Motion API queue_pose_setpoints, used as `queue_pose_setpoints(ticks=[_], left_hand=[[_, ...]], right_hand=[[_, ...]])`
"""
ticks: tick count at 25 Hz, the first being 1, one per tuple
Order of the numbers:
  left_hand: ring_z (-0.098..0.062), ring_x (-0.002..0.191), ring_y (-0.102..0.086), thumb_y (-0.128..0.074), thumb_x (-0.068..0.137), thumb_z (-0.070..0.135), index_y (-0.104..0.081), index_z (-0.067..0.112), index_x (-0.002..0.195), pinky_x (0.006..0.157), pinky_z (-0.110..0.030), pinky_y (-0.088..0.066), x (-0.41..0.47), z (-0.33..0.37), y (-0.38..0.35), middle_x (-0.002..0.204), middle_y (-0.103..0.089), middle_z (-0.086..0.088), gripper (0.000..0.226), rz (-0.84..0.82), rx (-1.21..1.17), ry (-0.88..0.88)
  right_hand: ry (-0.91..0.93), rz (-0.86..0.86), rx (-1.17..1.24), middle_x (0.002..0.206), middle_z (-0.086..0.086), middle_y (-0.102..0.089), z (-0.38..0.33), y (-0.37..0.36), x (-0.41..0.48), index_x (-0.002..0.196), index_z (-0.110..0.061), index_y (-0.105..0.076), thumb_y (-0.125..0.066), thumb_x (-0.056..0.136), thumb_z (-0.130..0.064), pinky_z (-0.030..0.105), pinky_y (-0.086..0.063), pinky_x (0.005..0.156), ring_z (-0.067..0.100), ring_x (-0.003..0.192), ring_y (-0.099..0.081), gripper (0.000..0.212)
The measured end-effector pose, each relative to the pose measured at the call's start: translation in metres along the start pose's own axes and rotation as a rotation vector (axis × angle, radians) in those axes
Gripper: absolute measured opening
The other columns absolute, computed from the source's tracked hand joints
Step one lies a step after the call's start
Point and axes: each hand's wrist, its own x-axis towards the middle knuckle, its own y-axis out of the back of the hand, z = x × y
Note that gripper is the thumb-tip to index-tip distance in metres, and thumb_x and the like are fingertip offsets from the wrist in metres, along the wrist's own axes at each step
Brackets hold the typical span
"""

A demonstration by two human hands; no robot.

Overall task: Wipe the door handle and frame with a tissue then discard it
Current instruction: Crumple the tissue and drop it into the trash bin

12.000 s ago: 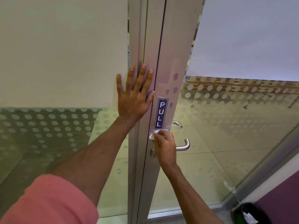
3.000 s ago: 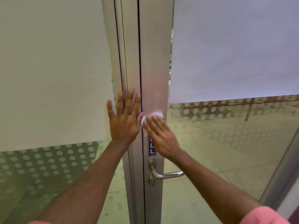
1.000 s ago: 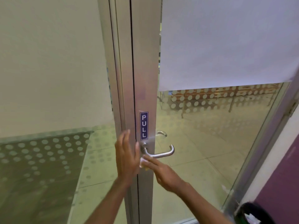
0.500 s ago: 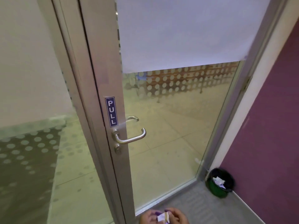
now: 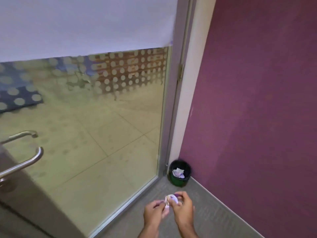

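Observation:
A crumpled white tissue (image 5: 170,199) is pinched between both my hands, low in the view above the grey carpet. My left hand (image 5: 153,213) grips its left side and my right hand (image 5: 182,210) closes on its right side. The silver door handle (image 5: 22,164) juts out at the far left on the metal door frame (image 5: 25,194), well away from my hands. A small black and green bin (image 5: 180,171) with crumpled paper inside stands in the corner, a little beyond and above my hands.
The glass door panel (image 5: 103,134) with frosted dots fills the left and middle. Its grey hinge-side frame (image 5: 173,117) runs down to the bin. A purple wall (image 5: 257,100) closes off the right. Grey carpet (image 5: 205,212) lies underfoot.
The view has swung right and down from the handle toward the corner bin. Both hands left the door and now hold the tissue together in front of me.

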Motion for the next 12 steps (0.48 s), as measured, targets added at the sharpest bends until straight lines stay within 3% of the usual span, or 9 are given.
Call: queue_pose_setpoints(ticks=[2, 5, 7, 10, 12], left_hand=[[-0.027, 0.067, -0.069, -0.067, 0.09, -0.001, -0.065, -0.017, 0.093, 0.059, -0.022, -0.061, 0.015, 0.002, -0.037, 0.082, -0.07, -0.026, 0.016, -0.051, -0.088, 0.047], [-0.019, 0.063, -0.072, -0.065, 0.09, -0.003, -0.064, -0.013, 0.093, 0.063, -0.021, -0.061, 0.04, 0.008, -0.076, 0.084, -0.07, -0.025, 0.011, -0.077, -0.152, 0.038], [-0.019, 0.062, -0.071, -0.062, 0.091, -0.008, -0.063, -0.011, 0.092, 0.061, -0.02, -0.061, 0.058, 0.01, -0.092, 0.082, -0.069, -0.024, 0.003, -0.095, -0.143, 0.053], [-0.013, 0.052, -0.067, -0.062, 0.092, -0.005, -0.067, -0.003, 0.093, 0.046, -0.016, -0.052, 0.09, 0.012, -0.111, 0.073, -0.071, -0.014, 0.006, -0.084, 0.047, 0.091], [-0.01, 0.046, -0.053, -0.062, 0.093, 0.001, -0.071, 0.0, 0.097, 0.04, -0.016, -0.036, 0.117, 0.015, -0.123, 0.068, -0.066, -0.01, 0.009, -0.089, 0.25, 0.094]], right_hand=[[0.037, -0.062, -0.054, 0.085, -0.001, -0.077, 0.001, 0.014, 0.025, 0.09, -0.017, -0.076, -0.068, 0.081, -0.004, 0.03, -0.056, 0.081, 0.016, 0.084, -0.072, 0.017], [0.116, -0.177, -0.168, 0.107, -0.011, -0.072, 0.001, 0.036, 0.058, 0.108, -0.022, -0.075, -0.056, 0.085, 0.001, 0.019, -0.051, 0.09, 0.002, 0.101, -0.066, 0.038], [0.186, -0.212, -0.217, 0.115, -0.009, -0.069, 0.002, 0.048, 0.082, 0.11, -0.018, -0.075, -0.054, 0.084, 0.008, 0.015, -0.048, 0.095, 0.003, 0.108, -0.063, 0.042], [0.223, -0.217, -0.257, 0.115, -0.004, -0.066, 0.008, 0.058, 0.122, 0.103, -0.012, -0.076, -0.062, 0.084, 0.005, 0.023, -0.054, 0.088, 0.012, 0.101, -0.068, 0.028], [0.226, -0.245, -0.307, 0.1, -0.003, -0.073, 0.013, 0.057, 0.149, 0.101, -0.017, -0.073, -0.064, 0.082, 0.001, 0.028, -0.056, 0.079, 0.013, 0.087, -0.07, 0.028]])
